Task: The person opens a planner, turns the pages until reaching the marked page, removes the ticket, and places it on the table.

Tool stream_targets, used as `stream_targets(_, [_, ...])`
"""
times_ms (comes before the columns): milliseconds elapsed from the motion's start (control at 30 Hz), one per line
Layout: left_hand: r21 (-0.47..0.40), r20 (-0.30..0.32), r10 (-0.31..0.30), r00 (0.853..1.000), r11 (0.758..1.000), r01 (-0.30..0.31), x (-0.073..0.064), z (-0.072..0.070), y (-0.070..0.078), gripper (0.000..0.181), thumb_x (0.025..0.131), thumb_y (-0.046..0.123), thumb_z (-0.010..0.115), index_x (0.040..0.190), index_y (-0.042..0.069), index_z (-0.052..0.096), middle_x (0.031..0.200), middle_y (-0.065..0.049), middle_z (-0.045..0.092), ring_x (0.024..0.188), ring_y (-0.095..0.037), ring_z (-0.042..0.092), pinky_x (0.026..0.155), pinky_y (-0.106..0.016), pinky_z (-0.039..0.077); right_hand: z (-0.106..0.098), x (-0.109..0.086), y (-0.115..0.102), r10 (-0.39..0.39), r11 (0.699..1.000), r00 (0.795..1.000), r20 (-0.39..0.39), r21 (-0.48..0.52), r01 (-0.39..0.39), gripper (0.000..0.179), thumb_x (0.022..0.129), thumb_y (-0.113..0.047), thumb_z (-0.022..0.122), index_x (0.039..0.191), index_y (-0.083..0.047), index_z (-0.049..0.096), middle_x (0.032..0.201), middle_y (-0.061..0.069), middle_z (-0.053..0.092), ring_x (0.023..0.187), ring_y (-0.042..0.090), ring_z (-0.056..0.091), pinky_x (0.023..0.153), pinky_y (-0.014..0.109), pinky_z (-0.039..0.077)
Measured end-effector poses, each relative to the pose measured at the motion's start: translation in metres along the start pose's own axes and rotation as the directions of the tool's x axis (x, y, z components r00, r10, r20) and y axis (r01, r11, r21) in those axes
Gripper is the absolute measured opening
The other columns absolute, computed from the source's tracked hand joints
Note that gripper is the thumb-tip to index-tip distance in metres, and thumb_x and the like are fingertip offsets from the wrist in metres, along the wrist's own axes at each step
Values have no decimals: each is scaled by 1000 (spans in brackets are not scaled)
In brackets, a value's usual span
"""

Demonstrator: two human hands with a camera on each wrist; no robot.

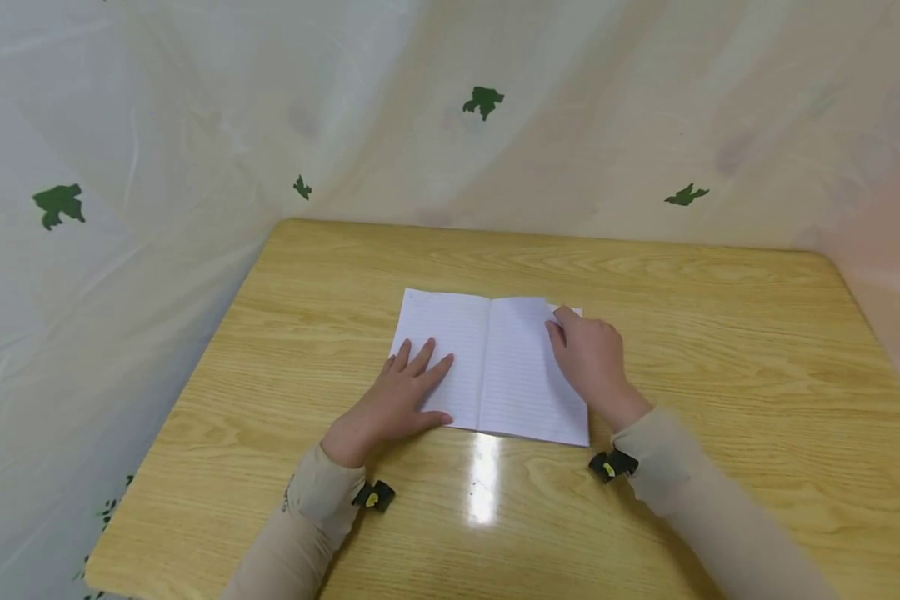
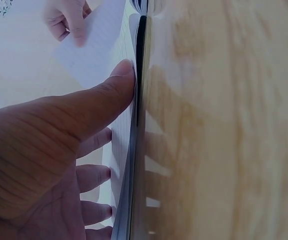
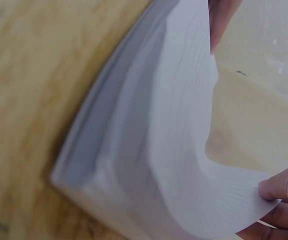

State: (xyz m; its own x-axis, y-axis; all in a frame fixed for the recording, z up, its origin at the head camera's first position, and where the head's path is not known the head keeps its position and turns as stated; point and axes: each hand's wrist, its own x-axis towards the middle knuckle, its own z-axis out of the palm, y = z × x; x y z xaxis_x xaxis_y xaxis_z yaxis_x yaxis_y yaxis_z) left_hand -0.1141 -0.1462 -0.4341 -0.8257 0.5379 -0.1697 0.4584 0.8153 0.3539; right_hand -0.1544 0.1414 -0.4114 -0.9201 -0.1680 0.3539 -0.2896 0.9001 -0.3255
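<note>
An open notebook (image 1: 457, 321) with white lined pages lies on the wooden table. My left hand (image 1: 401, 398) rests on its left page with fingers spread and straight, the thumb at the lower edge. In the left wrist view the thumb (image 2: 103, 97) touches the page edge. At the upper corner of the right page, my right hand (image 1: 591, 354) pinches a page between thumb and fingers. That page (image 3: 199, 185) is lifted and curves up from the sheets below, as the right wrist view shows. Its pinched corner is partly hidden by the hand in the head view.
The wooden table (image 1: 330, 275) reaches out on all sides of the notebook. A pale curtain (image 1: 390, 125) with green bird shapes hangs behind it and along the left. Each sleeve carries a dark wrist strap, one being the right strap (image 1: 613, 465).
</note>
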Motion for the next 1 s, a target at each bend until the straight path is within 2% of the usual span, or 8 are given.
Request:
stream_targets(133, [-6,-2,2,1000,1000,-2,-1,-1,1,83,89,51,65,155,16,29,160,-20,12,143,-50,1,112,-64,13,0,-4,-7,-49,999,998,-33,-16,48,23,96,-18,61,78,-3,64,52,10,53,43,29,46,44,44,38])
stream_targets(267, [-6,-2,3,1000,1000,-3,-1,-1,1,83,89,51,65,155,16,29,160,-20,12,143,-50,2,112,-64,13,3,-7,-11,-116,992,990,-82,-67,111,18,95,-17,63,94,-2,72,48,11,53,43,30,48,46,46,42])
stream_targets(367, [-5,3,1,1000,1000,-1,0,-1,1,83,89,52,65,155,17,28,160,-20,12,143,-50,2,112,-63,13,7,-7,-10,-166,982,979,-123,-116,152,24,94,-14,64,115,-5,70,44,9,50,41,28,49,62,49,51])
stream_targets(467, [-2,10,-5,1000,1000,5,0,-1,1,83,89,52,64,155,17,28,160,-19,11,143,-49,2,113,-63,13,9,-6,-9,-216,968,965,-146,-163,191,38,93,-9,64,130,-10,62,41,5,44,38,23,46,80,51,51])
stream_targets(600, [-9,16,-11,1000,1000,11,0,-1,0,83,90,52,63,155,18,27,161,-18,10,144,-48,0,113,-62,11,10,-5,-8,-277,943,951,-137,-226,242,49,91,-6,64,139,-14,55,45,6,49,38,23,47,86,54,49])
stream_targets(767, [-18,9,-5,1000,1000,5,0,0,0,83,90,51,64,155,17,27,160,-19,11,143,-49,1,113,-63,11,10,-7,-9,-246,937,969,-38,-264,227,59,93,-19,66,147,-14,44,84,15,72,57,34,63,92,60,42])
stream_targets(867, [-18,9,-7,1000,1000,7,1,0,0,82,90,51,64,155,17,27,161,-18,10,144,-49,1,113,-63,11,9,-9,-10,-168,941,984,54,-288,177,67,94,-28,65,152,-14,35,114,21,67,74,42,65,97,66,35])
stream_targets(1000, [-17,15,-9,1000,1000,9,1,0,1,83,90,52,63,156,18,27,161,-18,10,144,-48,0,113,-62,11,7,-11,-10,-58,945,985,160,-308,106,73,95,-36,63,154,-13,29,131,28,54,89,49,62,99,72,27])
